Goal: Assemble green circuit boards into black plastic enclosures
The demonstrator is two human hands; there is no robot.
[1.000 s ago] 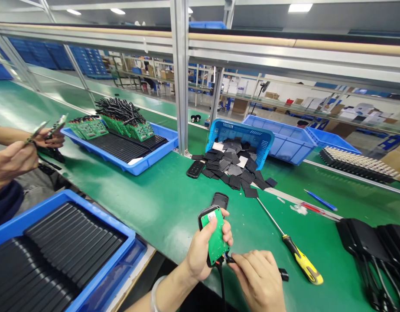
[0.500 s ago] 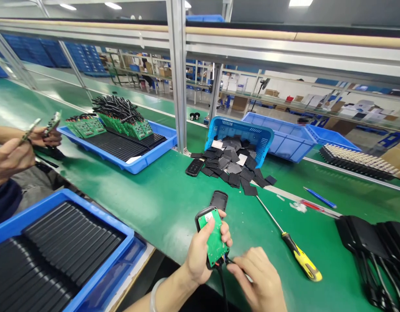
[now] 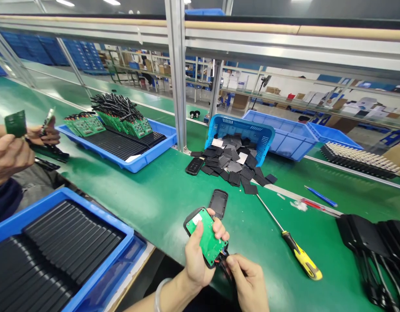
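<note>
My left hand (image 3: 200,249) is wrapped round a green circuit board (image 3: 208,238) seated in a black plastic housing (image 3: 189,216), thumb on the board's face. Coloured wires and a black cable (image 3: 226,273) come out at its lower end. There my right hand (image 3: 248,279) pinches the cable near the wires; its fingertips partly hide the grip. Just beyond the held housing a loose black cover (image 3: 218,203) lies on the green bench. To the right rests a yellow-and-black screwdriver (image 3: 302,258).
Black pads (image 3: 234,162) spill from a tipped blue basket (image 3: 265,143). Blue trays (image 3: 134,167) hold boards and black parts. Another person's hands (image 3: 11,156) hold boards at left. A metal post (image 3: 176,86) rises behind. Cabled black units (image 3: 359,234) lie right.
The board and housing have tilted to the left in my left hand. My right hand has moved slightly left and down, close against the cable. The other person's board has turned.
</note>
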